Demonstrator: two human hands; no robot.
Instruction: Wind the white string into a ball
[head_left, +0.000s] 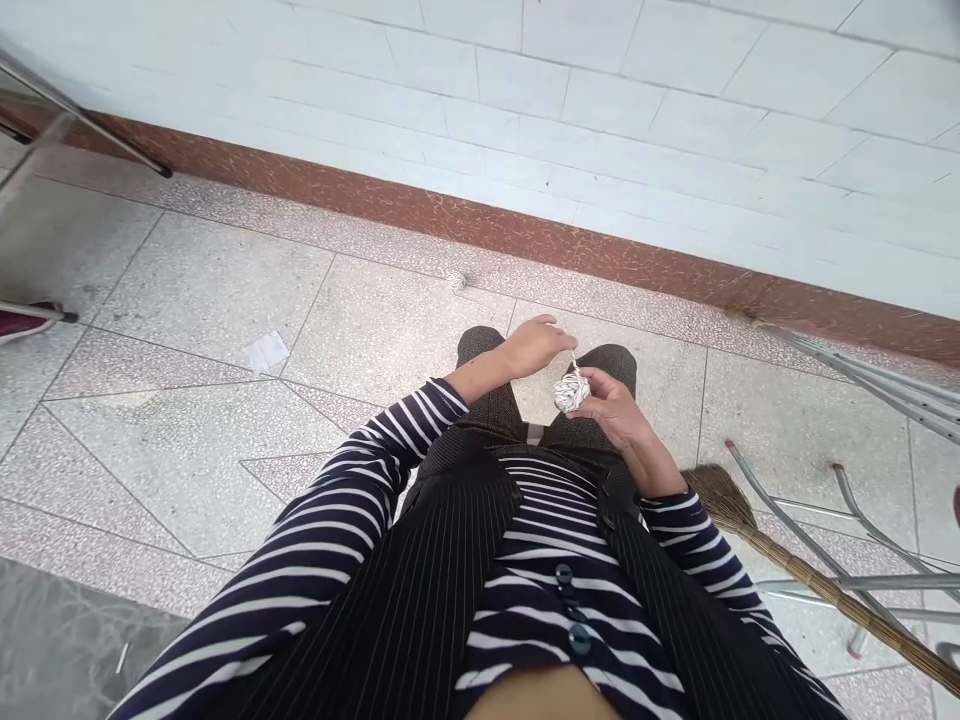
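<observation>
My right hand [616, 408] is closed around the side of a small ball of whitish twisted cord [571, 392], held above my lap. A short strand of cord [575, 358] rises from the ball to my left hand [536, 345]. The fingertips of that hand are pinched together on the strand's upper end, just beyond my knees. On the floor near the wall lies another small whitish bundle [456, 281], too small to make out well.
A white scrap of paper [267, 352] lies on the floor to the left. At the right are a straw broom [724, 495], an overturned metal-legged stool [806, 515] and folded metal legs [862, 360]. A white tiled wall [525, 110] rises ahead, and metal legs [112, 130] stand at the left.
</observation>
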